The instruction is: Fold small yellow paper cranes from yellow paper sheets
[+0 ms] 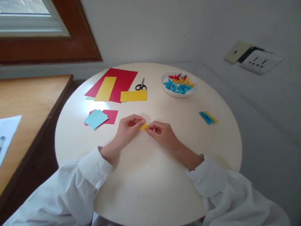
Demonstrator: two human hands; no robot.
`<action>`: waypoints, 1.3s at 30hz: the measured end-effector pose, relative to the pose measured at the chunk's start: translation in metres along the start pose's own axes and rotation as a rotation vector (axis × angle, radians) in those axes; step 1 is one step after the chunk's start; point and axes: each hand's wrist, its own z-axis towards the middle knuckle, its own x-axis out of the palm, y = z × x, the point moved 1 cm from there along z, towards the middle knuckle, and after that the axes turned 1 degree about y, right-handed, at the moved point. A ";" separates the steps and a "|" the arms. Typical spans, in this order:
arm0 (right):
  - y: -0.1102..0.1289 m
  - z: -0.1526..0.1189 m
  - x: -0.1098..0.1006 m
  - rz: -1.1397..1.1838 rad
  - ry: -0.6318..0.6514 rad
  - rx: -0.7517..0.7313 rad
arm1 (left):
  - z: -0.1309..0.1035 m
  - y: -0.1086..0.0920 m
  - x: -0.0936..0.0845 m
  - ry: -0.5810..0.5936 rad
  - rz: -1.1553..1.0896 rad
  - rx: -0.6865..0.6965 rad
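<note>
Between my two hands, over the middle of the round white table (150,175), is a small piece of yellow paper (144,126). My left hand (130,127) pinches its left side between thumb and fingers. On the right side, my right hand (162,133) grips it with thumb and fingertips. The fingers cover part of the paper, so its exact folds cannot be made out. Left of my left hand lie light blue paper squares (96,119) on top of red paper pieces (112,116).
Large red sheets (122,80), yellow strips (134,96) and black-handled scissors (141,86) lie at the back. A white dish (180,94) holds folded red, yellow and blue paper shapes. Blue and yellow folded strips (208,117) lie right. A wooden desk (35,103) stands left.
</note>
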 end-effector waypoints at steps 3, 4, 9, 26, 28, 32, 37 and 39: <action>0.000 0.001 -0.002 0.003 -0.090 -0.021 | 0.001 0.000 -0.002 -0.025 -0.019 -0.007; -0.001 0.002 -0.002 0.008 -0.126 -0.025 | 0.002 0.000 -0.003 -0.031 -0.025 -0.014; -0.005 0.005 -0.003 0.169 -0.213 0.025 | 0.002 0.005 -0.004 -0.026 -0.048 -0.071; -0.018 0.016 -0.001 0.382 -0.327 0.042 | 0.007 0.008 0.002 0.011 0.008 -0.091; -0.019 0.019 0.000 0.408 -0.332 0.025 | 0.008 0.009 0.003 0.001 0.036 -0.066; -0.020 0.023 0.002 0.415 -0.284 0.003 | 0.012 0.011 0.004 0.026 0.056 -0.003; -0.027 0.029 0.005 0.334 -0.195 -0.040 | 0.020 0.015 0.004 0.007 0.042 0.021; -0.030 0.034 0.005 0.325 -0.194 -0.052 | 0.024 0.016 0.003 -0.018 0.024 0.015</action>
